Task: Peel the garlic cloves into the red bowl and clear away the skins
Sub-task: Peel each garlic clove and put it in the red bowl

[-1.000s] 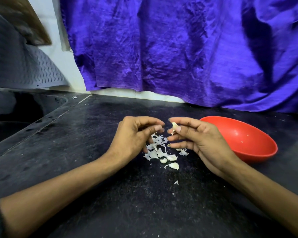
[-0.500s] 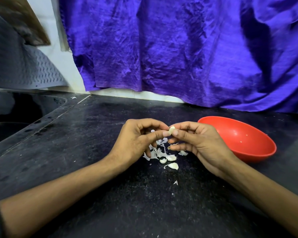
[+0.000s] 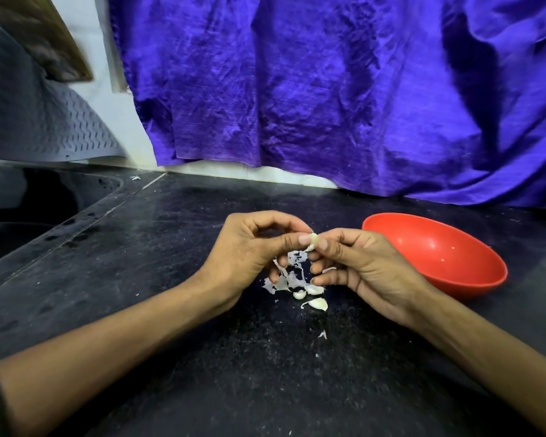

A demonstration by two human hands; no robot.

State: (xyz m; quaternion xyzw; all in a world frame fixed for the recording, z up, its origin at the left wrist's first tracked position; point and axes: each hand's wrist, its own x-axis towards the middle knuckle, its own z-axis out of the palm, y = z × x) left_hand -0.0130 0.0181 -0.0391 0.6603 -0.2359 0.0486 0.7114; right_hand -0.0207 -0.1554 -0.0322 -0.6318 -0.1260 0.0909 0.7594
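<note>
Between both hands (image 3: 309,247), garlic clove (image 3: 312,240) stands upright.

Two bare hands are in view: the left hand (image 3: 249,250) and the right hand (image 3: 364,266), meeting at one small pale garlic clove (image 3: 312,240) pinched between their fingertips. One glossy red plastic bowl (image 3: 435,257) sits at 3 o'clock from the hands. On the black stone counter (image 3: 139,279), at 6 o'clock below the hands, lie three more whitish cloves (image 3: 317,303) beside one heap of thin papery white skins (image 3: 292,272), too tangled to count.
</note>
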